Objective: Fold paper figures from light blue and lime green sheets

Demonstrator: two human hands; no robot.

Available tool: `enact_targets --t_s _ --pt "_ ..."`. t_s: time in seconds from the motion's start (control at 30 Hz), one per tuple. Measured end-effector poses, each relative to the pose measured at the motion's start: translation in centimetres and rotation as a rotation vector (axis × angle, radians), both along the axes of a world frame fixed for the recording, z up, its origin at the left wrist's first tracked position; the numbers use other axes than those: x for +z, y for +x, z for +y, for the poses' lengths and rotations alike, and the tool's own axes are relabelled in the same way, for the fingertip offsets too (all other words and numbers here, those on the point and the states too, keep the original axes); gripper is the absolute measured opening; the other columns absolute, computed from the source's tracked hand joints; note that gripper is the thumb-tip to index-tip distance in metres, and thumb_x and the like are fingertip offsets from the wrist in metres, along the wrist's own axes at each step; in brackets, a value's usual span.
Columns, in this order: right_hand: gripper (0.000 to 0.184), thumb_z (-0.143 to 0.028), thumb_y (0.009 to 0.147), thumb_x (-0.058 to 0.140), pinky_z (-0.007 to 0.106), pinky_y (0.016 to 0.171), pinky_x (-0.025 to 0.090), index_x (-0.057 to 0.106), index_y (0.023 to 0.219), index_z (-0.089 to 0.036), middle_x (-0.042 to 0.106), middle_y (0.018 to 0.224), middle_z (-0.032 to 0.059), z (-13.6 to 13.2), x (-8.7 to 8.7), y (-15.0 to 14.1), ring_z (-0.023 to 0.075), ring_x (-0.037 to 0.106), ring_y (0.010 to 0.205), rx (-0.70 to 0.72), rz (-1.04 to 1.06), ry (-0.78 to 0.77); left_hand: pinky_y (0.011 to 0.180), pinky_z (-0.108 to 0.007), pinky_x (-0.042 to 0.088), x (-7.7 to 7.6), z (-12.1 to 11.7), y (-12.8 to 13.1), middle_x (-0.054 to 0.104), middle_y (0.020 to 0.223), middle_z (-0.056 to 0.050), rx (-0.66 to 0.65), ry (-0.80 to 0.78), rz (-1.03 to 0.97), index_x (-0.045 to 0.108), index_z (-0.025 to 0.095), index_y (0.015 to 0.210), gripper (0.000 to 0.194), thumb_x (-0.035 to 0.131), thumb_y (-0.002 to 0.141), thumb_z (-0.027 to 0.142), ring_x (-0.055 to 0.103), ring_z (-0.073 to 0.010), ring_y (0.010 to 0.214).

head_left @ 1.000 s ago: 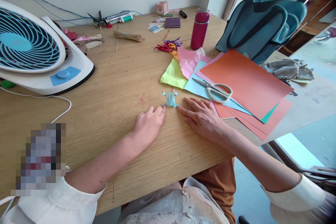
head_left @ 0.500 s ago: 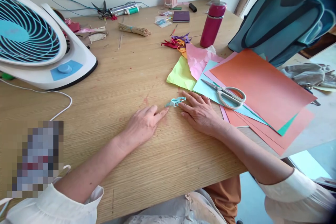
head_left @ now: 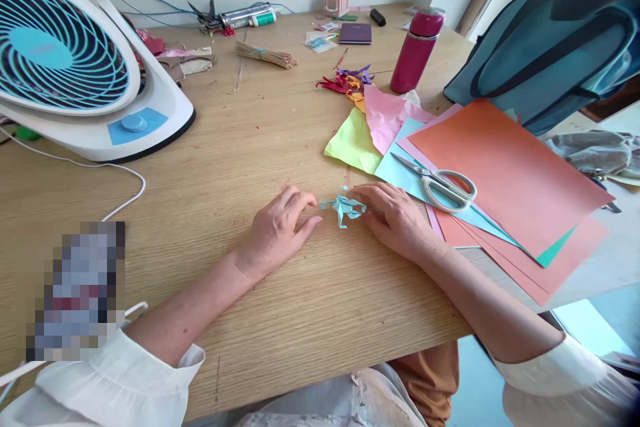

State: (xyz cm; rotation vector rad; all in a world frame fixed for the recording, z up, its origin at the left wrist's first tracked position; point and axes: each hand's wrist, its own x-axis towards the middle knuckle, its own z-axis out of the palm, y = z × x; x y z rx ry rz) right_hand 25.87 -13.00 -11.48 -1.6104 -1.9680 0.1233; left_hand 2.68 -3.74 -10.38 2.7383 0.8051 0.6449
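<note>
A small light-blue origami figure (head_left: 345, 205), with thin folded limbs sticking out, is on the wooden table between my hands. My left hand (head_left: 280, 227) rests just to its left, thumb and forefinger parted with a gap between them and nothing held. Its fingertips come close to the figure's left tip. My right hand (head_left: 403, 220) is curled at the other side, with the right end of the figure between its fingers and thumb. The palm side of that hand is hidden.
Scissors (head_left: 443, 185) lie on coloured paper sheets (head_left: 505, 167) at the right. Behind stand a magenta bottle (head_left: 415, 57) and a teal bag (head_left: 545, 60). A fan (head_left: 165, 113) is at the left, its white cable (head_left: 137, 197) on the table. A stick bundle (head_left: 265, 55) lies farther back.
The origami figure has turned from lying flat and narrow to showing its spread limbs. My left forefinger has lifted off it, and my right hand has gone from flat to curled.
</note>
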Motion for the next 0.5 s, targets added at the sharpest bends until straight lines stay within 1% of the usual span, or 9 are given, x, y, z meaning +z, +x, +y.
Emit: enact_targets --t_s 0.07,0.13,0.17,0.23,0.3,0.33,0.37,0.43,0.5 --pt "0.034 -0.011 0.086 0.054 0.04 0.09 0.048 0.058 0.119 -0.02 0.068 0.114 0.0087 0.2 0.0 -0.1 0.0255 0.062 0.106 -0.004 0.034 0.021 0.077 -0.032 0.052 0.2 -0.1 0.8 0.058 0.102 -0.005 0.007 0.0 0.003 0.053 0.019 0.109 0.031 0.069 0.084 0.023 0.06 -0.0206 0.093" --pt "0.028 -0.013 0.087 0.055 0.038 0.085 0.049 0.059 0.114 -0.02 0.068 0.107 0.0084 0.3 0.1 -0.4 0.0242 0.063 0.099 0.001 0.079 0.041 0.08 -0.034 0.051 0.4 -0.3 1.7 0.058 0.107 -0.007 -0.015 -0.008 0.017 0.052 0.02 0.116 0.042 0.073 0.081 0.024 0.059 -0.0225 0.097" --pt "0.025 -0.015 0.089 0.055 0.036 0.083 0.05 0.06 0.113 -0.02 0.068 0.105 0.008 0.4 0.1 -0.5 0.0232 0.063 0.096 0.008 0.103 0.046 0.081 -0.034 0.051 0.5 -0.3 2.2 0.058 0.108 -0.007 -0.022 -0.012 0.004 0.053 0.02 0.116 0.041 0.072 0.081 0.024 0.059 -0.0228 0.098" --pt "0.02 -0.019 0.091 0.056 0.035 0.08 0.05 0.06 0.11 -0.02 0.067 0.101 0.0072 0.5 0.2 -0.7 0.0215 0.063 0.092 0.02 0.148 0.055 0.079 -0.031 0.05 0.6 -0.3 3.1 0.059 0.104 -0.006 -0.025 -0.051 -0.06 0.059 0.02 0.108 0.025 0.068 0.084 0.021 0.059 -0.0201 0.094" --pt "0.018 -0.021 0.092 0.057 0.034 0.079 0.051 0.06 0.11 -0.021 0.067 0.099 0.0063 0.4 0.1 -0.8 0.02 0.064 0.089 0.023 0.198 0.061 0.072 -0.027 0.047 0.7 0.1 3.8 0.062 0.095 -0.004 0.011 -0.137 -0.131 0.064 0.019 0.094 0.009 0.064 0.086 0.018 0.059 -0.0154 0.081" --pt "0.018 -0.022 0.092 0.057 0.033 0.079 0.051 0.06 0.11 -0.021 0.067 0.099 0.006 0.4 0.1 -0.7 0.0192 0.064 0.088 0.017 0.235 0.061 0.068 -0.025 0.045 0.8 0.4 4.0 0.063 0.088 -0.002 0.045 -0.199 -0.148 0.065 0.018 0.089 0.003 0.063 0.086 0.018 0.058 -0.0135 0.074" --pt "0.019 -0.022 0.092 0.057 0.032 0.077 0.052 0.06 0.111 -0.021 0.066 0.099 0.0058 0.4 0.0 -0.7 0.0183 0.064 0.087 0.005 0.277 0.056 0.064 -0.025 0.044 1.0 0.9 4.3 0.064 0.081 -0.001 0.088 -0.267 -0.145 0.066 0.018 0.085 0.004 0.064 0.086 0.021 0.057 -0.0125 0.068" --pt "0.019 -0.022 0.093 0.055 0.028 0.07 0.052 0.06 0.112 -0.021 0.066 0.097 0.0054 0.4 -0.1 -0.5 0.0164 0.064 0.083 -0.037 0.358 0.038 0.06 -0.025 0.041 1.3 2.1 4.7 0.063 0.067 0.001 0.172 -0.42 -0.08 0.067 0.017 0.079 0.012 0.065 0.085 0.027 0.055 -0.0122 0.06" --pt "0.019 -0.023 0.093 0.055 0.027 0.064 0.051 0.061 0.11 -0.02 0.066 0.093 0.0048 0.4 -0.1 -0.3 0.0151 0.062 0.076 -0.09 0.397 0.022 0.06 -0.026 0.041 1.6 3.6 5.0 0.064 0.065 0.0 0.231 -0.528 0.005 0.068 0.016 0.077 0.017 0.066 0.084 0.031 0.058 -0.0134 0.061"
